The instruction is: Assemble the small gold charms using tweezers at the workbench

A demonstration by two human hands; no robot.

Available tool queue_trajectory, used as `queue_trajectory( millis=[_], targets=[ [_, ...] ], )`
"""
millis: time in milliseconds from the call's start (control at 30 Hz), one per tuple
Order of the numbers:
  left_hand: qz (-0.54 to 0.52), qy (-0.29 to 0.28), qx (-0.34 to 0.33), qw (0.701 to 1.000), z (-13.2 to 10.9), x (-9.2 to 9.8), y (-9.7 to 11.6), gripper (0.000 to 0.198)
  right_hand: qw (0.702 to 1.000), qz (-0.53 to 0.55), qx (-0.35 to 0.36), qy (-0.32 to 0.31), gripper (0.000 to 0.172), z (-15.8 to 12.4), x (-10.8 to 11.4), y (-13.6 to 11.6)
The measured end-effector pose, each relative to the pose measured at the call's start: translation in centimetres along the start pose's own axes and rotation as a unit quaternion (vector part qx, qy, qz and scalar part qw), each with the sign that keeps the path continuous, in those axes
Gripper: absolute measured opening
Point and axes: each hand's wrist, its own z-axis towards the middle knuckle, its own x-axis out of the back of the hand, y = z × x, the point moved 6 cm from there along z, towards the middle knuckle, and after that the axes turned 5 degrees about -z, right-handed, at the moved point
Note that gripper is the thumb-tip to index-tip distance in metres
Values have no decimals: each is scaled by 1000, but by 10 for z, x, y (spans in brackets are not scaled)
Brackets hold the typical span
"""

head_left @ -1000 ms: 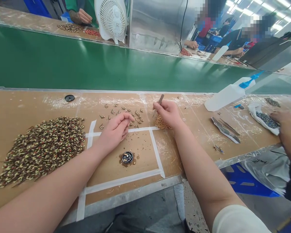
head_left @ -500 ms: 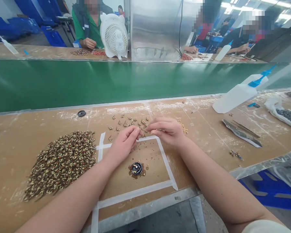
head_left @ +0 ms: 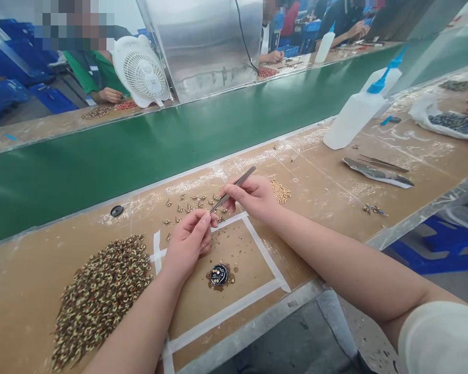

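My right hand (head_left: 251, 196) is closed around a pair of tweezers (head_left: 239, 182), whose tip points down and left to the fingertips of my left hand (head_left: 191, 236). Thumb and forefinger of that left hand are pinched together; whatever small piece lies between them is hidden. Several small brass-coloured pieces (head_left: 189, 208) are spread on the table behind my hands. Below them, inside a white tape frame (head_left: 226, 319), sits a small round black dish (head_left: 219, 275) with a wet brown stain around it. A heap of small brown and cream pieces (head_left: 101, 296) lies beside my left forearm.
Tiny tan beads (head_left: 281, 192) lie beyond my right wrist. At the right stand white squeeze bottles (head_left: 353, 117), with another pair of tweezers (head_left: 384, 163) nearby. A black cap (head_left: 117, 211) lies at left. Across the green belt (head_left: 203, 130) are a white fan (head_left: 142, 70) and other people.
The view has tilted and turned to the right. My right hand has turned, so the tweezers now slant upward, with their tip at my left fingertips.
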Motion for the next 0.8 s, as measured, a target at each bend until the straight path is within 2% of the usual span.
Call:
queue_trajectory(
  millis=[267, 500, 633, 733, 800],
  targets=[
    [-14, 1, -14, 1000, 1, -4, 6, 39, 999, -14, 38, -15, 45, -1, 1, -6],
    [-7, 0, -11, 1000, 0, -3, 6, 37, 999, -10, 29, -20, 49, -1, -1, -8],
    [1, 1, -1, 1000, 0, -2, 3, 39, 1000, 10, 16, -3, 46, 0, 0, -6],
    [-13, 19, -3, 1000, 3, 0, 3, 37, 999, 45, -3, 13, 47, -2, 1, -5],
    [-36, 46, -4, 998, 5, 2, 4, 33, 998, 65, -16, -4, 45, -6, -3, -7]
  ],
)
